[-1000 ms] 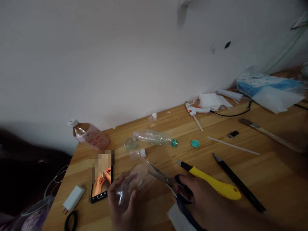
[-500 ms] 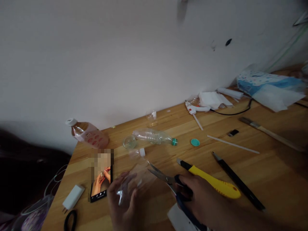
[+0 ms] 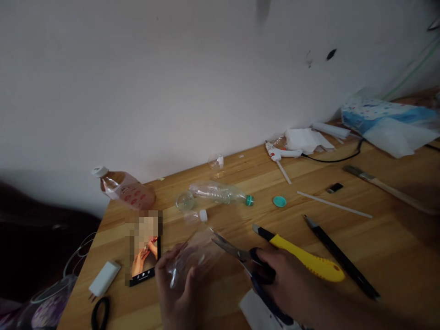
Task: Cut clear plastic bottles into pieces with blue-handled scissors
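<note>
while scissors [image 3: 242, 255] narrow slightly | left hand [image 3: 177, 293] pinches clear plastic [image 3: 199, 251] | right hand [image 3: 283, 279] grips them

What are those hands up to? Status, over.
Left hand gripping clear curved plastic piece. Right hand holding dark-handled metal scissors, slightly open at plastic's edge. Yellow utility knife beside right hand.

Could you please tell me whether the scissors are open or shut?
Slightly open: the scissors in the right hand show their blades apart at the tips.
</note>
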